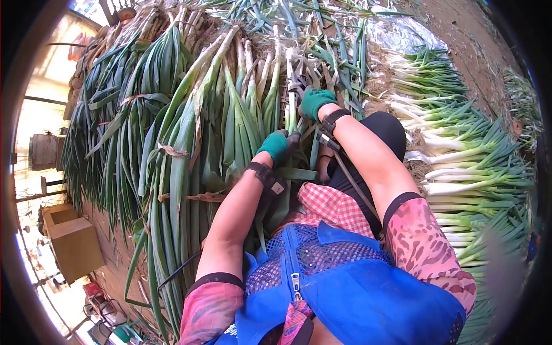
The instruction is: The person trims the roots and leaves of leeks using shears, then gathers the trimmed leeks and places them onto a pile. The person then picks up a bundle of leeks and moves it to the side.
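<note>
Both hands wear green gloves with dark fingertips. My left hand [279, 147] is closed around the green part of a leek [291, 117], which points away from me. Higher up, my right hand [315, 102] has its fingers bent in at the pale shank of the same leek; how firmly they grip it is partly hidden. To the left of my hands lies a big pile of untrimmed leeks [190, 123], with long dark leaves and dirty root ends at the far side. Loose leaves and peelings [339, 63] lie beyond my right hand.
Cleaned leeks [460, 167] with white shanks lie in a long row on the right. Behind that row is a silvery plastic sheet [402, 31]. A wooden box [75, 247] stands at the left on bare soil. My bent knee [388, 135] is beside my right arm.
</note>
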The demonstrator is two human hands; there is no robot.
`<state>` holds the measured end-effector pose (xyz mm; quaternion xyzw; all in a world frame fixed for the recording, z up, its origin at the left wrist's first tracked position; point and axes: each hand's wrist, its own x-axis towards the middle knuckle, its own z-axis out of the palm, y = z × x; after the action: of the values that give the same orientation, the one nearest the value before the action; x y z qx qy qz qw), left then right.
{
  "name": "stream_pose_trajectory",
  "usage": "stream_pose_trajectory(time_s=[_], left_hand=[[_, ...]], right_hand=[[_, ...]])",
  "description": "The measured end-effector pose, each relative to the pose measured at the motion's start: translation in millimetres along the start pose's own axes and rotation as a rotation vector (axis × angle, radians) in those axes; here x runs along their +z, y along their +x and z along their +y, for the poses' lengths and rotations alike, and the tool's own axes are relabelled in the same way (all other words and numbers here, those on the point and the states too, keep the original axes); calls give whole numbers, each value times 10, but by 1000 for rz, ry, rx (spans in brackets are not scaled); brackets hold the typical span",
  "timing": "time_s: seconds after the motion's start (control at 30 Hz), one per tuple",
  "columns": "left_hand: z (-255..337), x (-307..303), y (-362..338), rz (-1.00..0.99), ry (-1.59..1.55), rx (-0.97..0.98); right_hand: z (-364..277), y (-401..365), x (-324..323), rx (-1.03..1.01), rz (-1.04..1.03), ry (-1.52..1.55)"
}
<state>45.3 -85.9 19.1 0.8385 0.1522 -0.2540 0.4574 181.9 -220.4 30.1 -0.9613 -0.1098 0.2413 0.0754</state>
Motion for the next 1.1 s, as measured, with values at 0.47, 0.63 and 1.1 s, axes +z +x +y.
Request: stream_pose_trajectory(time_s=[0.47,0.63,1.1], left_hand=[[194,-295,606,274,536,-57],[-43,-121,708,63,620,-145],[-182,-149,108,160,-11,-4]], right_hand=[[37,-1175,360,-52,-256,144],[83,-1163,439,-31,-209,272],[96,-1894,433,-140,-26,422]])
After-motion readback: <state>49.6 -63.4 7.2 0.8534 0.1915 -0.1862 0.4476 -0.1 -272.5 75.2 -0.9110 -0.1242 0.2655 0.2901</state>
